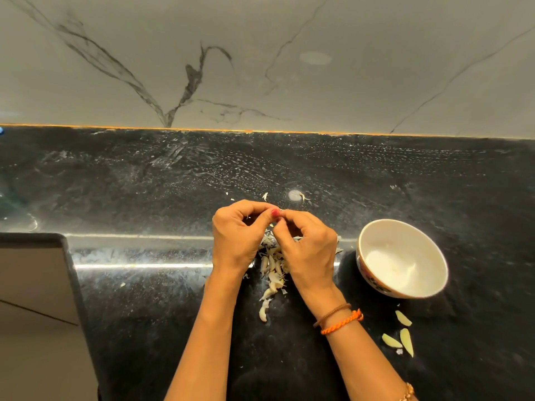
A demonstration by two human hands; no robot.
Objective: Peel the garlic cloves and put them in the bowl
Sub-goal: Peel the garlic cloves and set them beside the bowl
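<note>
Black speckled stone forms the countertop point(144, 175), glossy enough to carry two bright streaks of reflected light and a scatter of pale flecks. Behind it rises a light marble-look wall point(289, 68) with dark grey veins, and a thin orange line runs where wall meets counter. Well to the left of the bowl point(402, 257), at the counter's near edge, the stone steps down to a tan floor area point(34, 314).

The bowl is white inside with a patterned outer wall, standing on the counter; whether anything lies in it cannot be told. Just left of the bowl, both hands meet above a heap of garlic cloves and papery skins point(273, 267) that trails toward the near edge. The left hand point(237, 235) has its fingers curled, its thumb and fingertips pinching something small against those of the right hand point(308, 247), which is curled the same way; the piece they pinch is mostly hidden, so I cannot tell what it is. The right wrist wears brown and orange thread bracelets point(338, 318). Near the bowl, on its near side, lie three peeled cloves point(401, 334) on the stone. Beyond the hands, farther from the bowl's left rim, a few loose scraps of skin point(302, 196) lie apart.
</note>
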